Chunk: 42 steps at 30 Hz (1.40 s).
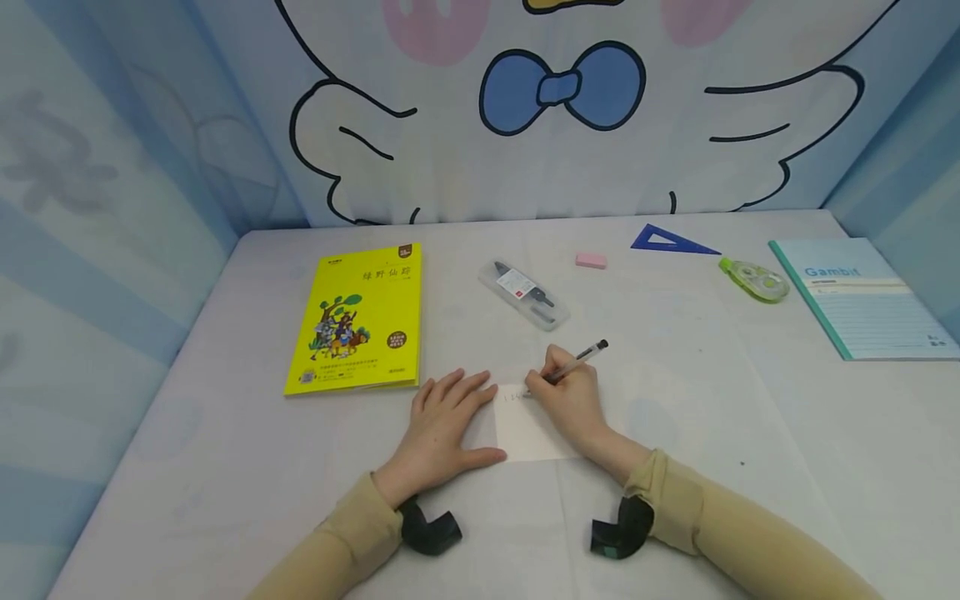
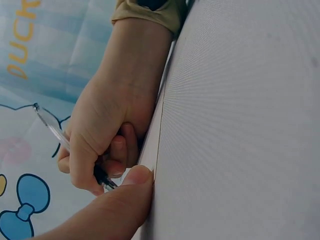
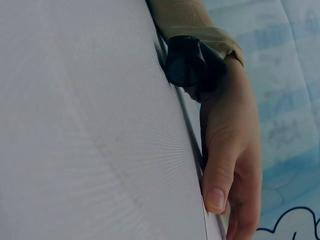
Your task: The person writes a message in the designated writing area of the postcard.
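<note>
A small white sheet of paper (image 1: 528, 437) lies on the table with a few faint written marks near its top left. My right hand (image 1: 573, 400) grips a clear-barrelled pen with a black cap end (image 1: 588, 353), its tip down at the paper beside the marks. In the left wrist view the pen (image 2: 52, 125) slants up out of the curled fingers. My left hand (image 1: 442, 429) lies flat with spread fingers at the paper's left side, the thumb resting on its lower left edge.
A yellow book (image 1: 375, 325) lies at left. Behind the paper are a clear plastic case (image 1: 551, 321) with a compass-like tool and a pink eraser (image 1: 591, 261). To the right lie a blue set square (image 1: 678, 244), a green correction tape (image 1: 757, 282) and a pale blue notebook (image 1: 870, 308).
</note>
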Motion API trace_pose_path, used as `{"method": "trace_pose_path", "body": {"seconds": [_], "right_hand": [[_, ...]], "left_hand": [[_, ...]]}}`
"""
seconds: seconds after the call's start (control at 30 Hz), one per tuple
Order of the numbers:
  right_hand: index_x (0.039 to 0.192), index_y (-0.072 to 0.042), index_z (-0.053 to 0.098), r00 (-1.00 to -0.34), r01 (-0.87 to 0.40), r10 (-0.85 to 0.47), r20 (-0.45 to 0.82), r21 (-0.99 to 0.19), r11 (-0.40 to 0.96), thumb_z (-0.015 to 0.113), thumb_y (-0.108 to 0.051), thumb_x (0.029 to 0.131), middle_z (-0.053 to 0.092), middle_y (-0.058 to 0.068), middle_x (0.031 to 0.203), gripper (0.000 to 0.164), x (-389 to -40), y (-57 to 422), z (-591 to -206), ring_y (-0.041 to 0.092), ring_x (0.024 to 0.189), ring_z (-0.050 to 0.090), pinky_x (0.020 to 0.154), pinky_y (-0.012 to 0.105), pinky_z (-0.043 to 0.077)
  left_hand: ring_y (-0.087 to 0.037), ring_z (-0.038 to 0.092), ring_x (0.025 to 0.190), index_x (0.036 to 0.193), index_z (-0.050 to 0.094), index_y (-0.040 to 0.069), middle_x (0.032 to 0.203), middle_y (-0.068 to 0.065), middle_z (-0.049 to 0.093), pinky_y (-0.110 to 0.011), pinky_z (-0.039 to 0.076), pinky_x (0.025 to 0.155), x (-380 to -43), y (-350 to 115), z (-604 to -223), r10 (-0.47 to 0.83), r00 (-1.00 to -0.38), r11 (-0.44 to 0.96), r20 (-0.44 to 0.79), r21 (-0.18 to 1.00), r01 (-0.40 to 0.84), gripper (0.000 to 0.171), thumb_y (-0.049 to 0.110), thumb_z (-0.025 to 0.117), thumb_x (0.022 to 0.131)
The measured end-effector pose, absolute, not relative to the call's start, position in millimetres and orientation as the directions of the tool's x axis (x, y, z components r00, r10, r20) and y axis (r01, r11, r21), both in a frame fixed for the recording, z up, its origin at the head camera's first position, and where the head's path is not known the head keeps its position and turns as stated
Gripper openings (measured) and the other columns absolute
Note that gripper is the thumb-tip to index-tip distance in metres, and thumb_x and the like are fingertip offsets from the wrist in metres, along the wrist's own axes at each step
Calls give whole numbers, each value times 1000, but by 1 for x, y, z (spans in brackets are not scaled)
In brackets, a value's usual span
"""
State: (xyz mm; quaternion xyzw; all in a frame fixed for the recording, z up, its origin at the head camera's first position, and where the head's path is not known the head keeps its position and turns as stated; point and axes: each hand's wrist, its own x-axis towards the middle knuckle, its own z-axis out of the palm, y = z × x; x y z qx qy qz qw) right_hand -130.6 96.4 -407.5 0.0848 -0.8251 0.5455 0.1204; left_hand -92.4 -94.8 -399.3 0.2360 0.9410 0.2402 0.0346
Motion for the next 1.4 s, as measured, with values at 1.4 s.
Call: {"method": "trace_pose_path", "body": {"seconds": [1.4], "right_hand": [[57, -7, 40, -967, -227, 16, 254, -890, 395, 58, 6, 74, 33, -6, 44, 27, -132, 111, -408, 2, 44, 28, 42, 17, 20]], "left_hand": [[-31, 23, 137, 135, 48, 14, 146, -3, 37, -57, 11, 109, -92, -93, -400, 447, -894, 784, 33, 466, 409, 75, 47, 73, 73]]}}
